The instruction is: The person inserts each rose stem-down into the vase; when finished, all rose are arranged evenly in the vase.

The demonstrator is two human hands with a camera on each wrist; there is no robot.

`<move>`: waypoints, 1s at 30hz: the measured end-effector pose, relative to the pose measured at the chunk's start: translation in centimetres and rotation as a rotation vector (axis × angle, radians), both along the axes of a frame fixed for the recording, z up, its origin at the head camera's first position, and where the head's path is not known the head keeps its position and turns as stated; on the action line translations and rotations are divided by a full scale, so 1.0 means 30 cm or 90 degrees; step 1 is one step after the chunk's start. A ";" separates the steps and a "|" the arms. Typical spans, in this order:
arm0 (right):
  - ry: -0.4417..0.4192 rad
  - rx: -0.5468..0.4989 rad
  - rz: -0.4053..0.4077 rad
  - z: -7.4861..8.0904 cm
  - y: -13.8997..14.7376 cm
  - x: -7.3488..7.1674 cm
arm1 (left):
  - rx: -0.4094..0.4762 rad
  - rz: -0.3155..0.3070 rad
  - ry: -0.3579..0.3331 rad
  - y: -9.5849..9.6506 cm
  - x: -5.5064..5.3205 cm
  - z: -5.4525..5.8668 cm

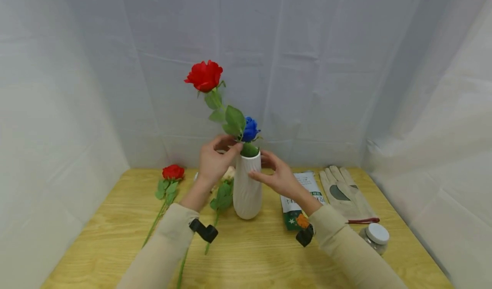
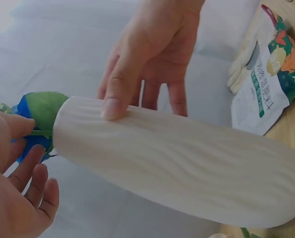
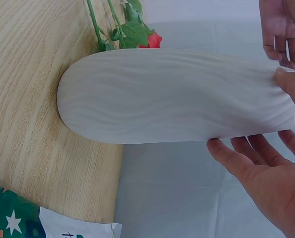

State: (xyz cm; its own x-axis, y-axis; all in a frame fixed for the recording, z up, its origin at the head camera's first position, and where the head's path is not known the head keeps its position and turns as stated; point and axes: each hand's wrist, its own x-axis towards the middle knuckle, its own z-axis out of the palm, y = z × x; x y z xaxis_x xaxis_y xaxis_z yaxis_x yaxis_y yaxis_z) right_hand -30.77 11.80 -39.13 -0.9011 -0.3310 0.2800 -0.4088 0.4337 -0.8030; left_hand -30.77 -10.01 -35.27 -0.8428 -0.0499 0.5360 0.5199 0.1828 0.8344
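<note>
A white ribbed vase (image 1: 247,190) stands upright on the wooden table. My right hand (image 1: 282,177) holds it near the rim, thumb on the front and fingers round the far side. A blue rose (image 1: 251,129) sits low in the vase mouth. Above leans a tall red rose (image 1: 205,76) with green leaves, its head up and to the left. My left hand (image 1: 213,160) pinches the red rose's stem just over the rim. In the left wrist view the green stem (image 2: 40,133) runs from those fingers into the vase mouth.
Left of the vase lie another red rose (image 1: 173,172) and a pale flower (image 1: 229,173) with green leaves (image 1: 223,197). On the right are a green-and-white bag (image 1: 303,195), beige gloves (image 1: 344,193) and a white-lidded jar (image 1: 376,235). White sheeting (image 1: 300,66) hangs behind and at both sides.
</note>
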 end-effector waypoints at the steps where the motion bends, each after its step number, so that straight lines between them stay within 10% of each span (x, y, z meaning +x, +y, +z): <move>1: 0.002 -0.001 0.000 0.001 0.000 -0.001 | 0.002 0.000 0.009 -0.004 0.000 0.007; 14: 0.012 -0.015 0.003 -0.001 -0.006 -0.006 | 0.120 0.036 0.027 -0.027 0.001 0.064; 30: 0.012 -0.011 -0.004 0.000 -0.006 -0.009 | 0.074 0.067 0.067 -0.002 -0.024 0.041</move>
